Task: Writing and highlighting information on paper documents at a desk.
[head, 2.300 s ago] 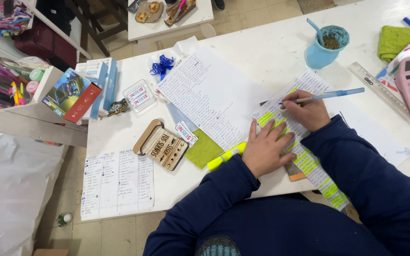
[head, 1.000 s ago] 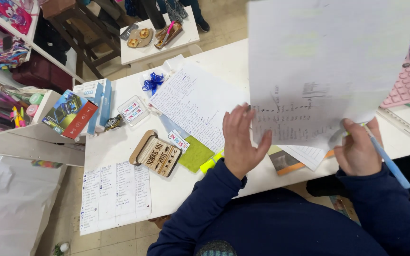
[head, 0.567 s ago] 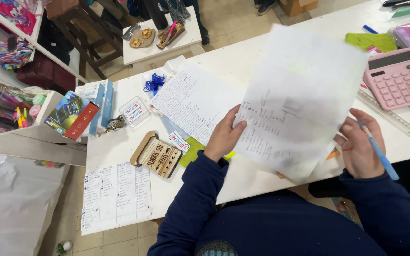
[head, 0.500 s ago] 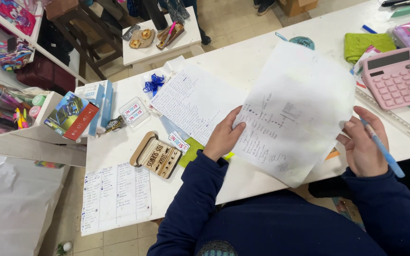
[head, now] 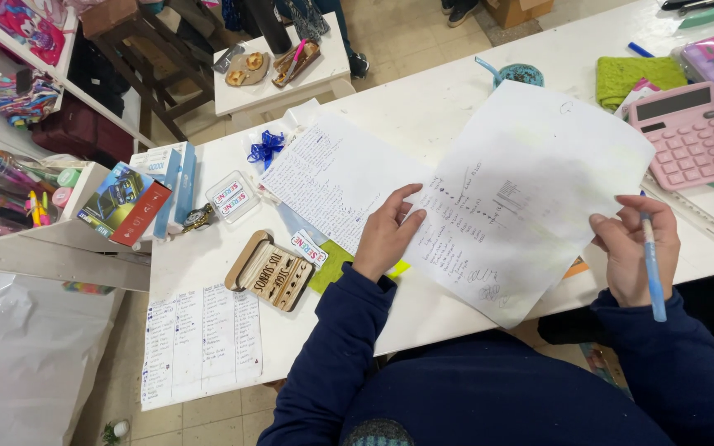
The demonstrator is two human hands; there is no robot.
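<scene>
1. I see a white table [head: 423, 107] crowded with desk clutter, and both hands at its near edge.
2. On my far right sits a pink calculator [head: 689, 135], with a clear ruler [head: 700, 216] running just beside it and a green cloth [head: 628, 77] behind it.
3. A blue cup [head: 520, 74] stands at the far edge, just above the top of the raised sheet.
4. On the left lie a wooden tray with cut-out letters [head: 269, 271], a small clear box [head: 232, 196], a blue ribbon bow [head: 267, 149] and a printed list [head: 200, 341] that overhangs the table's near edge.
5. A handwritten page [head: 332, 177] lies flat on the table, partly covered by the sheet of paper [head: 530, 190] that I hold tilted over it.
6. My left hand [head: 388, 234] pinches the sheet's left edge, thumb on top, fingers curled under.
7. My right hand [head: 634, 248] is at the sheet's right edge, loosely curled around a light blue pen [head: 651, 264]; I cannot tell whether its fingers also grip the paper.
8. The sheet spans the gap between the hands and hides the table beneath it.
</scene>
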